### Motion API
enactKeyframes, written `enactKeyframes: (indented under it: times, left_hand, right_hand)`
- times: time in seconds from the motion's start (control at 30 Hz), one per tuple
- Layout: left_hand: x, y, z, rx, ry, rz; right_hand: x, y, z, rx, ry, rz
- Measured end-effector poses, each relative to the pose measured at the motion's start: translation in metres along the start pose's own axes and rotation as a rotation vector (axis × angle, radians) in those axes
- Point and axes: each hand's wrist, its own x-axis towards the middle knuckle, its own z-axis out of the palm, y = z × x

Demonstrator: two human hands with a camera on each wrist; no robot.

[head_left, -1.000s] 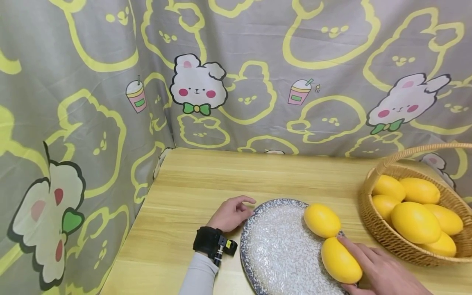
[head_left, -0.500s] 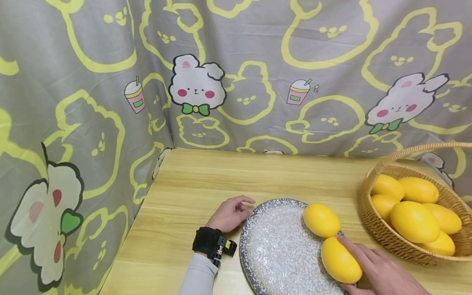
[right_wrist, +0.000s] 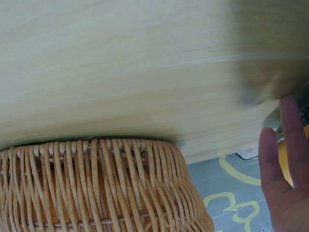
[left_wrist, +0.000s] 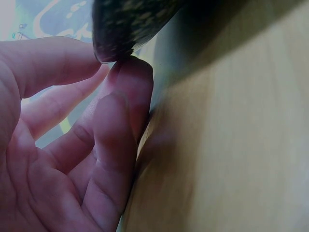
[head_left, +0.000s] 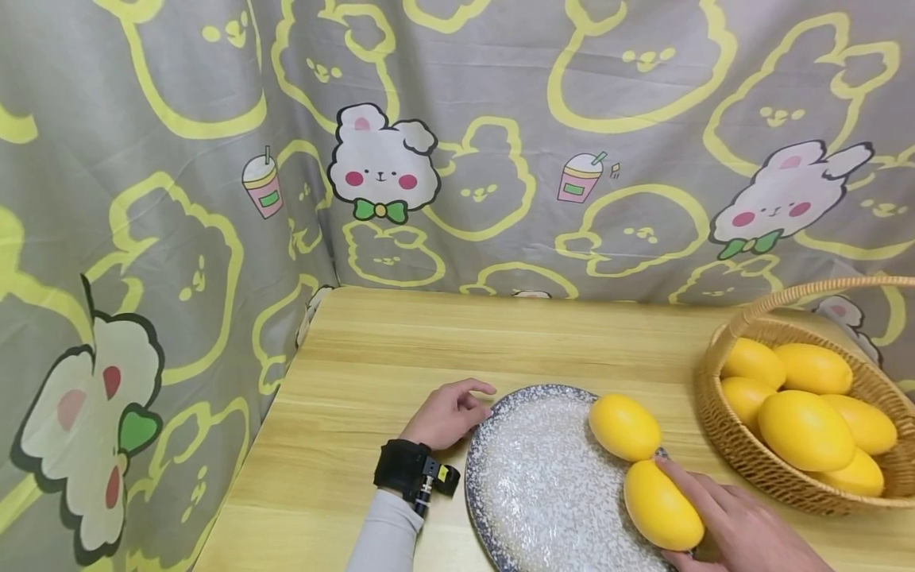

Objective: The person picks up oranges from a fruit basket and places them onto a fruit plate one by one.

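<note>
Two mangoes lie on the plate [head_left: 543, 485]; the right hand [head_left: 743, 532] rests straight fingers on the near mango [head_left: 661, 507]. Smooth, rounded, probably firm: best cupped around its middle. The left hand [head_left: 446, 415], loosely curled, touches the rim.

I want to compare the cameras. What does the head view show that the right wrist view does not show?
Only the head view shows the two mangoes on the plate, the near mango under the right hand, the far mango, and the left hand at the rim. Only the right wrist view shows the basket's outer weave close. Both share the basket, table and right hand.
</note>
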Motion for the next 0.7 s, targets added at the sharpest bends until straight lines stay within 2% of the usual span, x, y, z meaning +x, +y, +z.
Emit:
enactKeyframes:
  times: [0.17, 0.33, 0.5, 0.7]
  left_hand:
    - [-0.0005, 0.0006, -0.0004, 0.000, -0.001, 0.002]
    - [-0.0001, 0.0011, 0.0001, 0.003, 0.000, -0.001]
    - [-0.0006, 0.0014, 0.0000, -0.001, 0.000, -0.003]
    - [-0.0010, 0.0008, -0.0002, -0.002, -0.004, -0.003]
  right_hand:
    - [-0.0004, -0.0014, -0.0002, -0.001, 0.017, -0.009]
    - [-0.0006, -0.0049, -0.0008, -0.011, 0.082, -0.048]
    - [0.0000, -0.0065, -0.0032, -0.014, 0.092, -0.053]
    - [-0.0015, -0.0046, -0.0021, -0.043, 0.133, -0.103]
